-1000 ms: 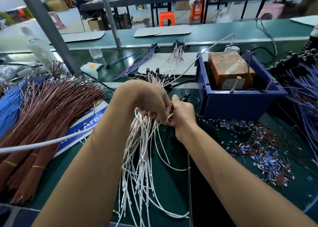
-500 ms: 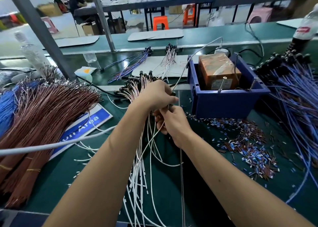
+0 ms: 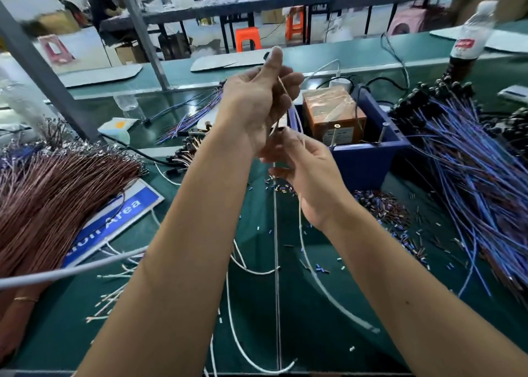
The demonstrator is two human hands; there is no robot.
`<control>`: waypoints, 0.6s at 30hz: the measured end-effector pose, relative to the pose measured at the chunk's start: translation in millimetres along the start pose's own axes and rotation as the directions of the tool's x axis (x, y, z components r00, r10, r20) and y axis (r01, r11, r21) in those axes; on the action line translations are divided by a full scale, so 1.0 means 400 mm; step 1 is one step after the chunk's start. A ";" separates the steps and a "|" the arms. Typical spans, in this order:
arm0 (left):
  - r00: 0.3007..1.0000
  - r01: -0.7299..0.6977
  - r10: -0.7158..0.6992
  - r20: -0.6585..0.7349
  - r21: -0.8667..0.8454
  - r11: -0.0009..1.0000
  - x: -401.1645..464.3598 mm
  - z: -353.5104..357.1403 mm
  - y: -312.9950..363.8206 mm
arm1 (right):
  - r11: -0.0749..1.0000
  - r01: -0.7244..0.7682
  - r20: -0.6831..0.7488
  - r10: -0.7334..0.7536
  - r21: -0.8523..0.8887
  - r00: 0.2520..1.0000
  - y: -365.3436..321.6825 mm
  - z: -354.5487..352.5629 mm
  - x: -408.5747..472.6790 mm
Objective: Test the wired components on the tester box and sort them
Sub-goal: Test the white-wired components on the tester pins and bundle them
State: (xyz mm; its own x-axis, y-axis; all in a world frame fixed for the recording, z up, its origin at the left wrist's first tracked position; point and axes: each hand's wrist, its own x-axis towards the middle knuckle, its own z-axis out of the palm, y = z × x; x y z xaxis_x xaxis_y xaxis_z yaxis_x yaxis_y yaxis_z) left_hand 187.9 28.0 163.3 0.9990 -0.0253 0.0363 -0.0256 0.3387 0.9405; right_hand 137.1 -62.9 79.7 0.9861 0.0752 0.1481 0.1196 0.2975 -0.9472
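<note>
My left hand [image 3: 257, 102] is raised above the bench, fingers curled round the top of a white wired component [image 3: 304, 242] whose lead hangs down. Just below it, my right hand [image 3: 303, 171] pinches the same white lead. Behind both hands stands the tester box [image 3: 333, 113], orange-brown and taped, inside a blue bin [image 3: 368, 159]. More white-wired components [image 3: 243, 265] lie loose on the green mat under my arms. The component's black head is mostly hidden by my fingers.
A thick bundle of brown wires [image 3: 57, 193] fills the left side, over a blue sign [image 3: 114, 222]. Blue-wired components [image 3: 468, 159] pile up at the right. Cut sleeve bits [image 3: 383, 208] litter the mat. A cola bottle [image 3: 468, 42] stands at the far right.
Both hands have lifted from the white wire pile up towards the tester box, drawing one white-wired component out with them. The camera view has tilted up slightly.
</note>
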 end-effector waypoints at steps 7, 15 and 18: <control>0.990 -0.053 0.029 0.136 0.178 0.983 -0.042 0.050 -0.076 | 1.000 0.007 0.140 -0.010 0.028 0.990 -0.045 -0.122 -0.028; 0.995 -0.017 0.056 0.080 -0.422 0.906 -0.064 0.032 -0.071 | 0.995 -0.051 0.469 0.002 0.091 0.883 -0.119 -0.390 -0.069; 0.957 -0.258 0.262 0.128 -0.043 0.965 -0.094 0.052 -0.128 | 0.966 -0.086 0.543 -0.062 0.245 0.838 -0.112 -0.426 -0.073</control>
State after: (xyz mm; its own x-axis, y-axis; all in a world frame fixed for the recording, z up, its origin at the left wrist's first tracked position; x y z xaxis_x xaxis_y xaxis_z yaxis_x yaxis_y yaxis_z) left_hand 150.8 -8.1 120.7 0.9443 -0.0558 0.3244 -0.2814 0.3743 0.8836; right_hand 122.8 -240.4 69.3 0.7560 0.5608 0.3375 0.0021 0.5135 -0.8581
